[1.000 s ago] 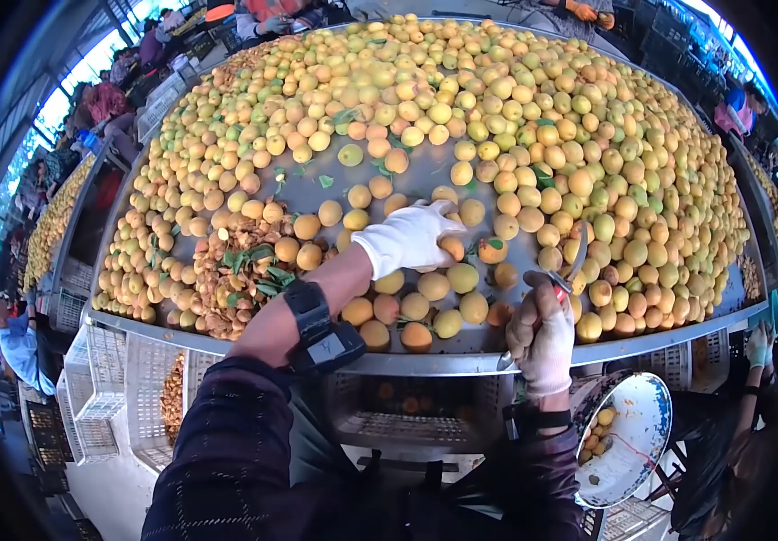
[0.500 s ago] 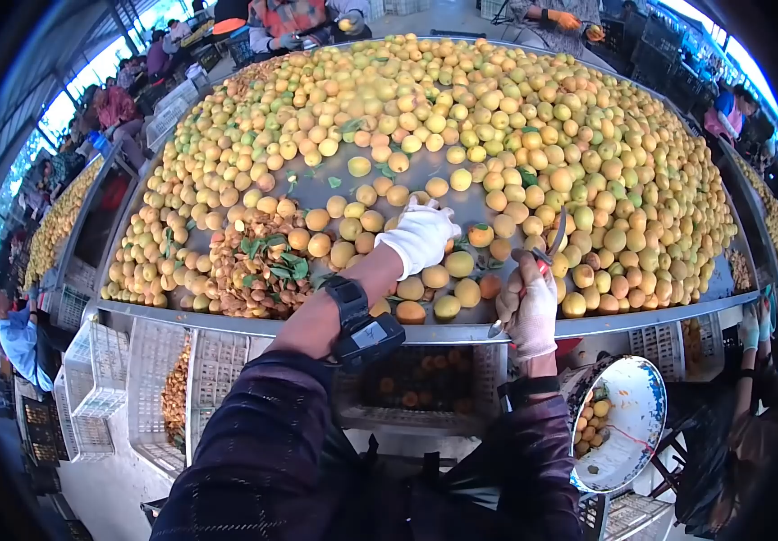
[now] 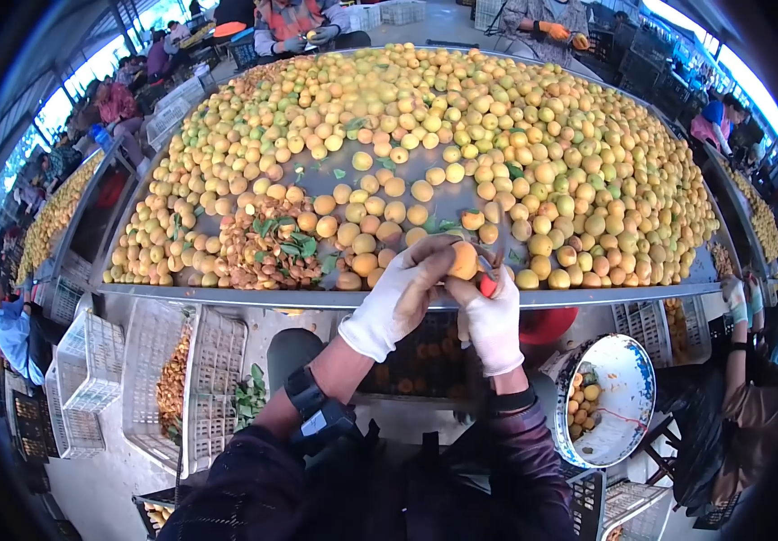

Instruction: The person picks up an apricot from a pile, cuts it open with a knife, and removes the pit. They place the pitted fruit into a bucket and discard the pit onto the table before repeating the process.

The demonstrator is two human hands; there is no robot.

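Note:
My left hand, in a white glove, pinches an orange-yellow apricot over the table's near edge. Close beside it, my right hand, also gloved, is closed around a knife with a red handle. The curved blade rises next to the apricot; whether it cuts in cannot be made out. Beyond both hands spreads a big pile of apricots on the metal table. A heap of brown-orange pieces with green leaves lies to the left.
Below the table at right hangs or stands a chipped white bucket with some apricots inside. Plastic crates stand at lower left, one holding orange pieces. Other people work around the table, including a person in orange gloves at the far side.
My left hand has come back from the pile to the near edge and now holds an apricot. My right hand, still with the knife, has moved left to meet it. The view has shifted slightly.

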